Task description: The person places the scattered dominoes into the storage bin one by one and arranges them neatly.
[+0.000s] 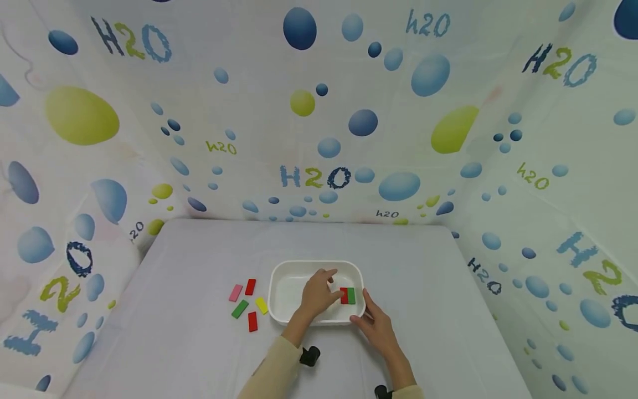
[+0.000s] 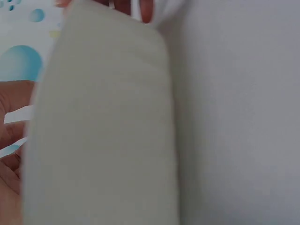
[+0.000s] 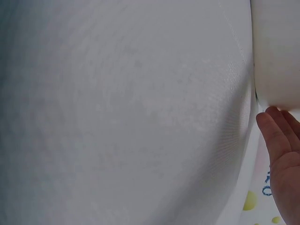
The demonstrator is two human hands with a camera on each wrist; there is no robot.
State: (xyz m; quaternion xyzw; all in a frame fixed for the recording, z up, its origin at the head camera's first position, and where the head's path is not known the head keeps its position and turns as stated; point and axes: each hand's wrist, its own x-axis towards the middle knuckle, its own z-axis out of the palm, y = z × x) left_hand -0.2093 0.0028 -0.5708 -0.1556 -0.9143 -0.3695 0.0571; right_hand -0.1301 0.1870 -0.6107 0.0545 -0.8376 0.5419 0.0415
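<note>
A white tray (image 1: 276, 296) with rounded corners lies on the table. Inside its right end, a red block (image 1: 344, 297) and a green block (image 1: 351, 296) stand side by side. My left hand (image 1: 317, 295) is over the tray, its thumb extended to the red block and its other fingers loosely bent above the tray floor. At the front right corner of the tray, my right hand (image 1: 376, 326) rests its thumb against the front and its fingers along the right side. Those fingers (image 3: 272, 129) look straight in the right wrist view. The tray's outer wall fills much of the left wrist view.
Left of the tray lie several loose blocks: a pink block (image 1: 236, 292), a red block (image 1: 250, 287), a green block (image 1: 240, 308), a yellow block (image 1: 261, 305) and another red block (image 1: 252, 321). A white cloth covers the table (image 1: 189, 266); a patterned curtain (image 1: 259, 111) surrounds it.
</note>
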